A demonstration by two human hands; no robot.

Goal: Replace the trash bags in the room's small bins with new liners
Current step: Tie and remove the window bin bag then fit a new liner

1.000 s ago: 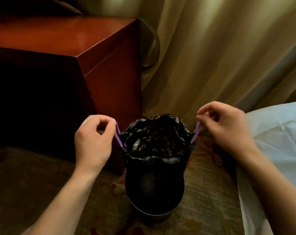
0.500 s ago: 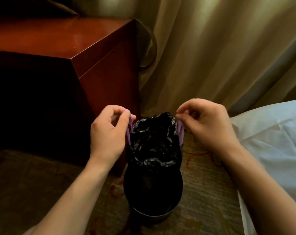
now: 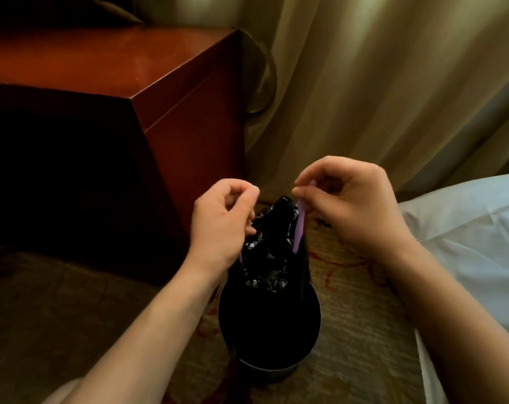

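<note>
Left hand (image 3: 221, 225), right hand (image 3: 351, 205) apparently pinch purple drawstrings (image 3: 300, 225) of crinkly bag (image 3: 269, 249).

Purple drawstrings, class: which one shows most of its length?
The right drawstring, pinched by the right hand: a long strip beside the black bag. The left hand hides nearly all of the left drawstring.

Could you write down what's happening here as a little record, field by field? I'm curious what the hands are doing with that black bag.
Place: carpet between a wooden cabinet and white bedding, curtain behind
Bin: small dark bin, upright
Bag: black trash bag in the bin, top gathered nearly closed
Right: right hand pinches a purple drawstring
Left: left hand pinches the opposite drawstring, mostly hidden
Stage: bag not yet lifted out
</note>
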